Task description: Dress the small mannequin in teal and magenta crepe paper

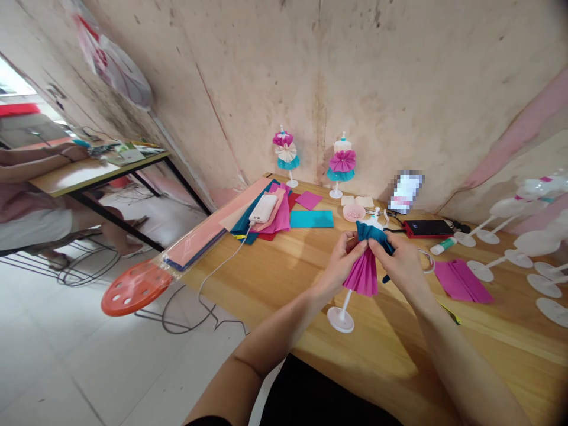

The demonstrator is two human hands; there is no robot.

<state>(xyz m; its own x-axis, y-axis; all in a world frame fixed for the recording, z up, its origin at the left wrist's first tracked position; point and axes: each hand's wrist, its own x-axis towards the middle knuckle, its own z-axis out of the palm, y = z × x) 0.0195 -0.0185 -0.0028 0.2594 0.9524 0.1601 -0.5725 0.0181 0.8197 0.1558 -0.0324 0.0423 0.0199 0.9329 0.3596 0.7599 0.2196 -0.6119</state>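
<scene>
Between my hands a small white mannequin (pixel 341 318) leans on its round base, dressed in a pleated magenta paper skirt (pixel 361 275). A strip of dark teal crepe paper (pixel 371 232) wraps gathered around its upper body. My left hand (pixel 345 257) pinches the teal paper at the left side, thumb in front. From the right, my right hand (pixel 397 257) presses the same strip with thumb and fingers closed on it. A loose teal end hangs below the right fingers. The mannequin's white neck shows above the paper.
Two dressed mannequins (pixel 341 160) stand by the wall. Folded coloured papers and a white power bank (pixel 263 209) lie left. A pink bowl (pixel 354 213), lit phone (pixel 405 192), glue stick (pixel 444 246) and magenta paper (pixel 462 281) surround my hands. Bare white mannequins (pixel 539 242) lie right. Another person sits far left.
</scene>
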